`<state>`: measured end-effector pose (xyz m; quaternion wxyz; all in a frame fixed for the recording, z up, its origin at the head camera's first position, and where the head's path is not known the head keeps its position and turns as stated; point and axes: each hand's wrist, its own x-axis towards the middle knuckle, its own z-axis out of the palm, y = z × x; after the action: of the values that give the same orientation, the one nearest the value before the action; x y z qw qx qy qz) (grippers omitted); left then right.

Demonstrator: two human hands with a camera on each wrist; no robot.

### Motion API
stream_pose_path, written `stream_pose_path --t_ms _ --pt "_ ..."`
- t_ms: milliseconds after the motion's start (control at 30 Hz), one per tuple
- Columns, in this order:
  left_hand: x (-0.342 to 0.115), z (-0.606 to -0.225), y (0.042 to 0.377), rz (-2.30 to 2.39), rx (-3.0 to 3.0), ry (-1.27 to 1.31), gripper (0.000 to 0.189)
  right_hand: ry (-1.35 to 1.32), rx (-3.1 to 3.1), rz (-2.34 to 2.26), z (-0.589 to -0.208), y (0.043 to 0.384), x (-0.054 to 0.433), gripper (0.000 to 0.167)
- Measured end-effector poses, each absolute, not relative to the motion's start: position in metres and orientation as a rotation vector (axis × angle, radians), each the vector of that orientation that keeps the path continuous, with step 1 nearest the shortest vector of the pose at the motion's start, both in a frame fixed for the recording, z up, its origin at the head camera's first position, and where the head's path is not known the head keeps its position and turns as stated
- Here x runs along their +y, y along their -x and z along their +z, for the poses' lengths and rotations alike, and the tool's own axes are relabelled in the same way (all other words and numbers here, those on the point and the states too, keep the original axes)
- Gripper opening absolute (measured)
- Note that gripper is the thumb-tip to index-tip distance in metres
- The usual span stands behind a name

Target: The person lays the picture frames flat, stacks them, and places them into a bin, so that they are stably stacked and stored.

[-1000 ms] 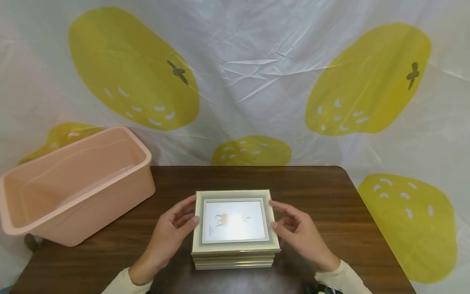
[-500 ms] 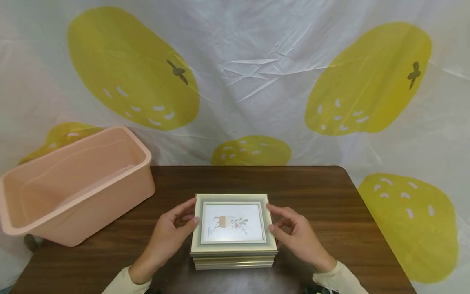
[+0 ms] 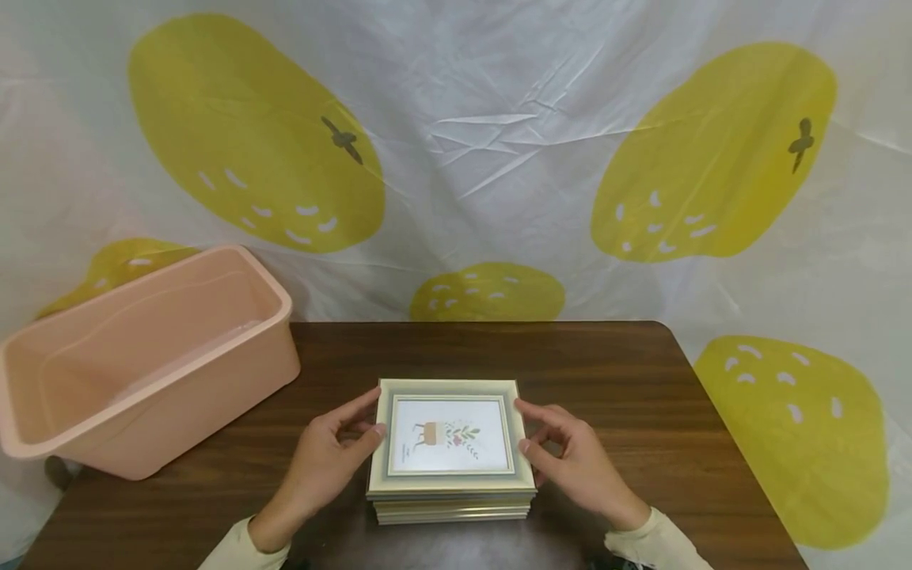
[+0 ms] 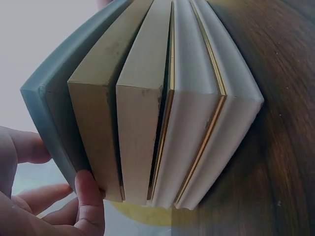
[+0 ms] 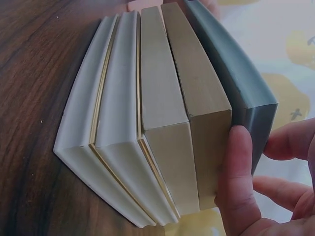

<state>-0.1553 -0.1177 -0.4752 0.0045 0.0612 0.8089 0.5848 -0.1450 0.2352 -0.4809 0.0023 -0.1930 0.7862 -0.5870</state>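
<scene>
A pale cream picture frame [image 3: 456, 437] with a grey-blue inner band lies on top of a stack of frames [image 3: 453, 514]; its print shows a plant on a legged stand, turned sideways. My left hand [image 3: 329, 455] holds this top frame by its left edge, with thumb and fingertips at the rim. On the opposite edge, my right hand [image 3: 575, 459] grips it the same way. From the side, in the left wrist view, the top frame [image 4: 56, 108] looks blue-grey, above a tan frame [image 4: 96, 118] and several whitish ones. The right thumb [image 5: 238, 167] overlaps the tan frame's side in the right wrist view.
A pink plastic bin [image 3: 150, 396] stands at the table's left side, with nothing seen inside it. The dark wooden table [image 3: 641, 396] ends at the back against a white cloth [image 3: 492, 190] printed with yellow fruit.
Both hands have brought the top frame slightly lower and nearer, down onto the stack, and it lies squarer over the frames beneath. Glare has left its glass, so the print shows.
</scene>
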Motion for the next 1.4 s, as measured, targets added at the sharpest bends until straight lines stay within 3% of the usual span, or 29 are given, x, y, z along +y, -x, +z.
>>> stream_pose_path --t_ms 1100,1400 --pt "-0.117 -0.488 0.152 1.808 2.577 -0.203 0.053 0.583 2.503 -1.809 -0.489 0.144 0.239 0.052" --pt "-0.121 -0.484 0.153 1.789 2.601 -0.172 0.046 0.535 2.483 -1.778 -0.492 0.146 0.238 0.054"
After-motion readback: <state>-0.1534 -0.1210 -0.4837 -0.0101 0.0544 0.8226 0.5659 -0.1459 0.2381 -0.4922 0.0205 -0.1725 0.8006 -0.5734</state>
